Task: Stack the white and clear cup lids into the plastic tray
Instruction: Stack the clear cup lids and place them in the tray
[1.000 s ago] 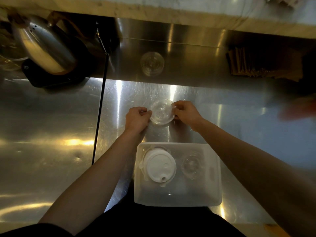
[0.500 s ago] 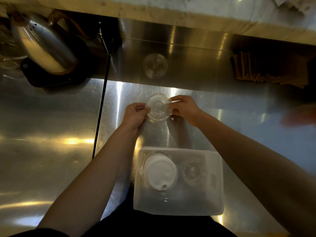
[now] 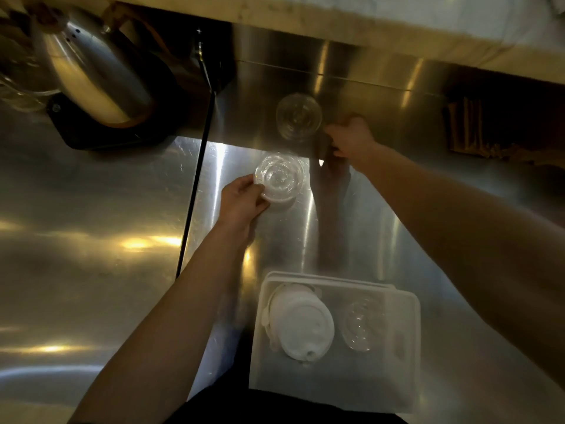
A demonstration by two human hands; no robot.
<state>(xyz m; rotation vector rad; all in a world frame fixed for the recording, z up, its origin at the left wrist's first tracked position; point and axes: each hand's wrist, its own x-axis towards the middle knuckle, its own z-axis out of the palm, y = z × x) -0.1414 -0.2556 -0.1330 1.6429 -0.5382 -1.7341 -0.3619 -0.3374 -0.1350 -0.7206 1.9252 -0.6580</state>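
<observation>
Steel counter (image 3: 91,194): reflective, streaked with yellow glare at the left of the frame.

Plastic tray (image 3: 406,356): translucent, lower centre, near the person's body. Holds a stack of white lids (image 3: 301,324) on its left side and a clear lid (image 3: 360,325) to the right of them, the two just apart.

Left hand (image 3: 243,201): centre of the frame, fingers closed on the near-left rim of a clear lid stack (image 3: 279,179). How many lids are in it cannot be told.

Right hand (image 3: 351,137): upper centre-right, reaching toward the steel back panel (image 3: 367,99), knuckles up. It is blurred, and whether it grips anything cannot be told. The two hands are well apart.

Round clear shape (image 3: 299,119): on the back panel just left of the right hand; it could be a lid or a reflection, unclear.

Metal kettle (image 3: 91,68): upper left, on a black base (image 3: 101,136).

Black cord (image 3: 195,185): runs from upper centre down past the left forearm.

Brown paper items (image 3: 489,130): upper right, in shadow.
</observation>
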